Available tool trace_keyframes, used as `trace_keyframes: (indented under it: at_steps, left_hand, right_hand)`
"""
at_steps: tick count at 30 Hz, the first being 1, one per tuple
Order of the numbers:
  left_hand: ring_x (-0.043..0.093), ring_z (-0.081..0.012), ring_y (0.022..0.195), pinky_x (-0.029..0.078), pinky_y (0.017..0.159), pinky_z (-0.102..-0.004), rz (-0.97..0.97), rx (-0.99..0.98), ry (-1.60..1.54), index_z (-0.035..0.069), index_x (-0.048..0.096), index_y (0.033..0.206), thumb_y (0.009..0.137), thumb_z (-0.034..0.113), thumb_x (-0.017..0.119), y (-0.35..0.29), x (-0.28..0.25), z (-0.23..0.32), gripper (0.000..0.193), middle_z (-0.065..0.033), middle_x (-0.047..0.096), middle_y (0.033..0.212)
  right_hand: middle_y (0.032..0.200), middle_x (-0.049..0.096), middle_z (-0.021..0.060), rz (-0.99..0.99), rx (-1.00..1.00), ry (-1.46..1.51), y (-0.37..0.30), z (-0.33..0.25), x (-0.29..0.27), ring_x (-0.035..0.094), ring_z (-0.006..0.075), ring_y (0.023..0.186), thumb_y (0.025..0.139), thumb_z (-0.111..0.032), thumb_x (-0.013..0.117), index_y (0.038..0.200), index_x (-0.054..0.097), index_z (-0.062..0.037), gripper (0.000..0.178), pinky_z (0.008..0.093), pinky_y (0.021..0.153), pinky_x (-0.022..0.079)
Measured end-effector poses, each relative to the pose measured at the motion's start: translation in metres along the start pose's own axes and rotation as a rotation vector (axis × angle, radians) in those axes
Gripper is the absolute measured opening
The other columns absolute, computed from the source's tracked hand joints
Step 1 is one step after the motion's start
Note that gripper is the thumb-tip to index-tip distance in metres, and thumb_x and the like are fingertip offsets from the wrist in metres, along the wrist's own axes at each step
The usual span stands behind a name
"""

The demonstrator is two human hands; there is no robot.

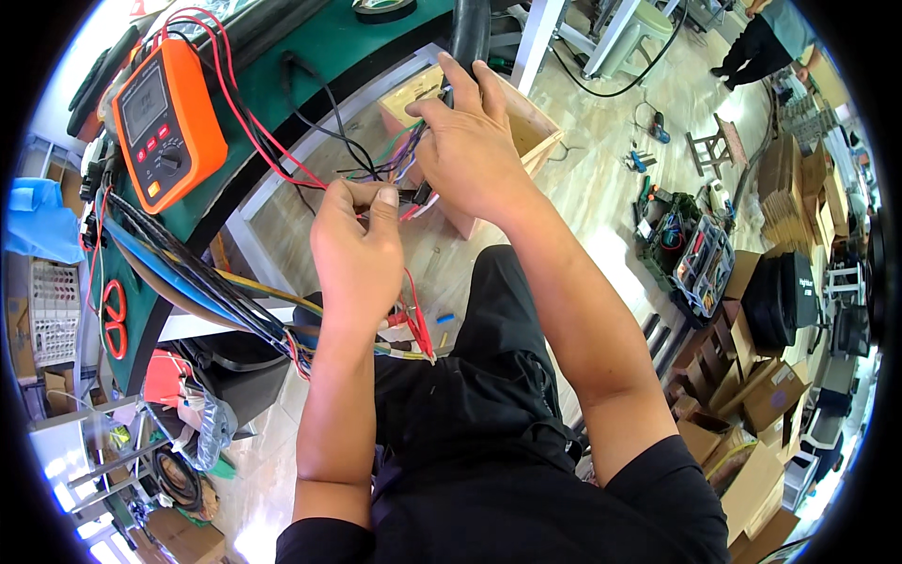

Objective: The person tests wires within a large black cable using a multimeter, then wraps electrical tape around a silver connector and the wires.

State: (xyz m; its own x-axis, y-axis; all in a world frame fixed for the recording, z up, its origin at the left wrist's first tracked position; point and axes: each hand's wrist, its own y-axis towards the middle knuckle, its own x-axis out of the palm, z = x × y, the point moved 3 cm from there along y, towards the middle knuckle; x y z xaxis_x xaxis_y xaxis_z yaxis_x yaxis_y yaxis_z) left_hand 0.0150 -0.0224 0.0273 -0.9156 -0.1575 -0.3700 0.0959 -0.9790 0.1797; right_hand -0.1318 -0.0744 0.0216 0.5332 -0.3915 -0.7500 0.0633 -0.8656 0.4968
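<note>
Over the gap beside the bench, my left hand (357, 249) pinches thumb to forefinger at a small black piece (411, 195) among thin wires. Its exact kind is hard to make out. My right hand (474, 160) curls over a bundle of coloured wires (406, 148) below a thick black cable (471, 33); the fingers hide part of the bundle. On the bench's left stands an orange multimeter (164, 122) with its display lit. From it, red test leads (246, 117) and black ones run toward my hands. Near my lap a red alligator clip (418, 324) hangs at another cable's wire ends.
An open wooden box (533, 122) stands below my right hand. Red-handled scissors (115, 320) lie on the green bench top (249, 28). Thick cables (188, 273) cross the bench edge. Rightward on the floor are a toolbox (700, 258) and cardboard boxes (752, 470). Another person (761, 47) stands far right.
</note>
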Motion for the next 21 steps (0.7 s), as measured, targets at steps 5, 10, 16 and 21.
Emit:
trace_keyframes:
  at_steps: [5, 10, 16, 21]
  left_hand:
    - [0.056, -0.0155, 0.068, 0.046, 0.059, -0.0292, -0.155, -0.391, -0.311, -0.004, 0.057, 0.094, 0.093, 0.018, 0.055, 0.001, 0.016, -0.042, 0.022, -0.0069, 0.059, 0.077]
    - [0.057, -0.0181, 0.072, 0.043, 0.060, -0.0306, -0.409, -0.722, -0.724, 0.004, 0.054, 0.092, 0.095, 0.018, 0.053, -0.024, 0.053, -0.065, 0.014, -0.0034, 0.055, 0.073]
    - [0.057, -0.0173, 0.072, 0.042, 0.058, -0.0287, -0.549, -0.807, -1.226, 0.010, 0.049, 0.084, 0.099, 0.020, 0.048, -0.058, 0.047, -0.010, 0.018, 0.0002, 0.049, 0.069]
    - [0.055, -0.0161, 0.065, 0.042, 0.057, -0.0263, -0.330, -0.588, -1.169, 0.010, 0.048, 0.079, 0.099, 0.024, 0.050, -0.038, -0.010, -0.003, 0.024, 0.0014, 0.046, 0.065]
  right_hand:
    - [0.148, 0.032, 0.0158, 0.063, -0.069, 0.002, -0.003, 0.001, 0.009, 0.018, 0.0443, 0.139, 0.081, -0.015, 0.058, 0.105, 0.067, -0.0073, 0.027, 0.0508, 0.112, 0.025]
    - [0.144, 0.039, 0.0131, 0.051, -0.114, 0.080, -0.006, 0.010, 0.009, 0.019, 0.0460, 0.138, 0.083, -0.010, 0.056, 0.100, 0.068, -0.0072, 0.022, 0.0483, 0.112, 0.024]
    - [0.142, 0.042, 0.0129, 0.043, -0.162, 0.188, -0.007, 0.016, 0.003, 0.014, 0.0485, 0.138, 0.087, -0.008, 0.051, 0.099, 0.068, -0.0086, 0.020, 0.0508, 0.114, 0.018]
    - [0.141, 0.043, 0.0145, 0.004, -0.190, 0.217, -0.006, 0.015, -0.003, 0.015, 0.0463, 0.139, 0.089, -0.012, 0.051, 0.092, 0.065, -0.0083, 0.015, 0.0512, 0.115, 0.013]
